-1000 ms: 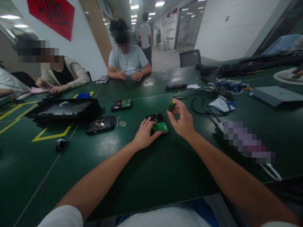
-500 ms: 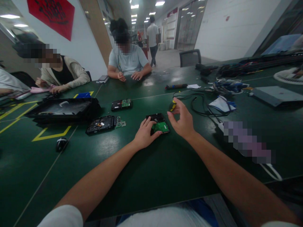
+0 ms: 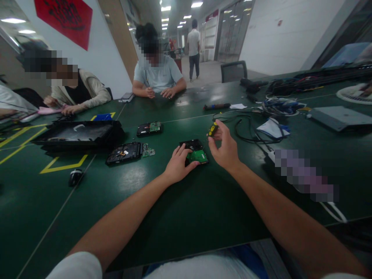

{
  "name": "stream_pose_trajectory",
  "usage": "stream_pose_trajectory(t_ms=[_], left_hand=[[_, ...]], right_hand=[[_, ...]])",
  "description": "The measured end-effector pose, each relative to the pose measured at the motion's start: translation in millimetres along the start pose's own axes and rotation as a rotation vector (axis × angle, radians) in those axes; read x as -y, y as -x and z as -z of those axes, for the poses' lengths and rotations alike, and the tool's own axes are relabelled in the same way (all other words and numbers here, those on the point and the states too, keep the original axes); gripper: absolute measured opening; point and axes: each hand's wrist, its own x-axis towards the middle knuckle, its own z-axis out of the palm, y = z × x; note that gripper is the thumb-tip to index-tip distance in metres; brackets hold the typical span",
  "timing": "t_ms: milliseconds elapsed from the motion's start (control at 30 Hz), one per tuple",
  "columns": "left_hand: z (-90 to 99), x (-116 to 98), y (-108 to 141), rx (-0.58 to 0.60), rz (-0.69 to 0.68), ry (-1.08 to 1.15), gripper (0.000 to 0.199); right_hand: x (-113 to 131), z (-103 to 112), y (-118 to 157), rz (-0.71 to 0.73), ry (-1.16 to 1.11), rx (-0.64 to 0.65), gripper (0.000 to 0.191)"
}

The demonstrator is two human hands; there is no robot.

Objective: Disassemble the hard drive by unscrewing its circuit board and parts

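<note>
A black hard drive with a green circuit board (image 3: 198, 156) lies on the dark green table (image 3: 174, 217). My left hand (image 3: 178, 164) rests on its left side, thumb along the near edge and fingers over the top, gripping it. Just right of the drive and raised above the table, my right hand (image 3: 223, 145) holds a short yellow-and-black screwdriver (image 3: 213, 129) between thumb and fingers. The screwdriver's tip is too small to make out.
Left of the drive lie an opened drive (image 3: 124, 153), another drive (image 3: 148, 128), a black tray (image 3: 78, 133) and a mouse (image 3: 75, 177). Cables (image 3: 247, 128), a white cloth (image 3: 273, 128) and a metal case (image 3: 340, 118) lie right. Two people sit opposite.
My right hand has shifted slightly, and the screwdriver's yellow handle is turned more into view. My left hand stays on the drive. The person walking behind has moved right.
</note>
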Motion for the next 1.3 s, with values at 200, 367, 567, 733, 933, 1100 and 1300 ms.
stream_pose_trajectory(t_ms=[200,367,567,733,933,1100,1300], left_hand=[[0.7,-1.0,0.5,0.003,-0.004,0.001,0.053],[1.3,-1.6,0.7,0.007,0.003,0.001,0.055],[0.7,-0.1,0.7,0.012,0.008,0.006,0.055],[1.4,-2.1,0.9,0.01,0.01,-0.008,0.055],[2.0,-2.6,1.1,0.004,0.003,0.0,0.054],[2.4,-3.2,0.7,0.021,0.014,-0.007,0.056],[2.4,-3.5,0.5,0.026,0.017,-0.008,0.057]], right_hand=[[-0.7,-0.8,0.5,0.023,0.006,-0.012,0.064],[-1.2,-0.3,0.5,0.009,-0.015,-0.003,0.066],[-0.2,0.1,0.0,0.009,0.019,-0.019,0.061],[2.6,0.4,-0.1,0.019,0.024,-0.021,0.06],[3.2,0.0,-0.5,0.037,0.003,-0.035,0.061],[3.2,0.4,-0.4,0.035,0.042,-0.042,0.061],[1.9,0.3,0.0,0.025,-0.006,-0.007,0.065]])
